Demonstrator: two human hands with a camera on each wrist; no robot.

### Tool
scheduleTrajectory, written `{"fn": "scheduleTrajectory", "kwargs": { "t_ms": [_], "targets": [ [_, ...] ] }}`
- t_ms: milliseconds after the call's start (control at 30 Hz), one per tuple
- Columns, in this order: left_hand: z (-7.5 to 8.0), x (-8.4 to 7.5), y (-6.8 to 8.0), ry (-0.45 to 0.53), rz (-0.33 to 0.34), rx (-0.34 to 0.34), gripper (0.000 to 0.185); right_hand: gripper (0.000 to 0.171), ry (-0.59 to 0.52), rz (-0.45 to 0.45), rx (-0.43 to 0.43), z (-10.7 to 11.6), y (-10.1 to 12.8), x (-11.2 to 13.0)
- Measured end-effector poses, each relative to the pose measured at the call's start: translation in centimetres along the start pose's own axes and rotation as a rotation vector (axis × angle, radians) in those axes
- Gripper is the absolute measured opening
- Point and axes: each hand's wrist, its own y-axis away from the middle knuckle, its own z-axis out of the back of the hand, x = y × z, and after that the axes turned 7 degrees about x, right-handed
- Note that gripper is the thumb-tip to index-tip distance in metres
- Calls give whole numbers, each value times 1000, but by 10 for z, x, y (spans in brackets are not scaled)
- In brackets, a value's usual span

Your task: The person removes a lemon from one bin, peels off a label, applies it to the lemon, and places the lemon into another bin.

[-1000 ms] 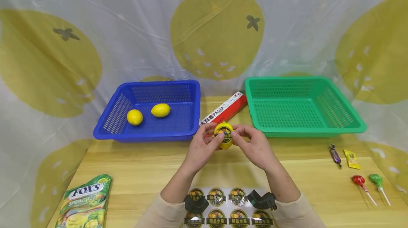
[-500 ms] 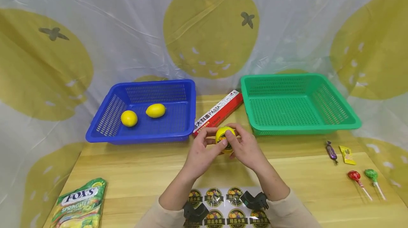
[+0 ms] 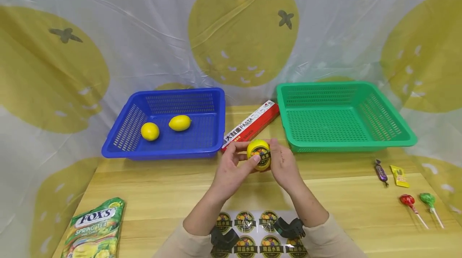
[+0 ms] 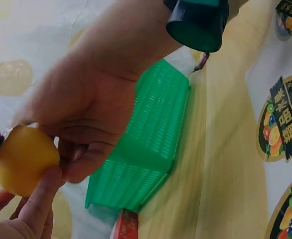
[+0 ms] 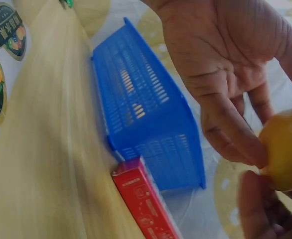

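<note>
Both hands meet at a yellow lemon (image 3: 254,147), raised over the wooden table. The left hand (image 3: 230,171) grips the lemon from the left, its thumb lying on a round black-and-gold fruit sticker (image 3: 264,156) on the side facing me. At the lemon's right, the right hand (image 3: 286,166) has its thumb upright along the sticker's edge and its other fingers curled behind. Curled right fingers touch the lemon (image 4: 26,159) in the left wrist view. In the right wrist view, left fingertips reach the lemon (image 5: 288,149). A sheet of matching stickers (image 3: 258,222) lies below the wrists.
A blue basket (image 3: 166,154) with two lemons (image 3: 180,122) stands back left, a green basket (image 3: 355,144) back right. A red pasta box (image 3: 254,126) lies between them. A Fox's candy bag (image 3: 95,228) is front left; wrapped candies (image 3: 380,173) and lollipops (image 3: 408,200) lie right.
Half a second ago both thumbs lay over the sticker; the right thumb has since shifted to the right side, exposing more of it. The lemon stays between the hands.
</note>
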Motion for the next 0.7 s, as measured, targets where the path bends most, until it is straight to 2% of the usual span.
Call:
{"fn": "scheduleTrajectory", "kwargs": {
  "t_ms": [133,233,367,500,600,700],
  "targets": [
    [2,1,-2,6,2,-1,41,46,-18,4,78,-2,1,1],
    [5,1,-3,-10,17,-14,41,39,-45,24,68,-9,2,1],
    [7,1,-3,-132,4,-91,40,53,-82,71,64,-21,6,3],
    [7,3,-2,-324,-70,-189,30,63,-104,111,47,-32,10,5],
    [6,5,-2,-356,-104,-247,35,62,-113,127,24,-35,11,6],
    [9,6,-1,-310,-83,-297,45,61,-110,123,36,-36,12,6]
  ]
}}
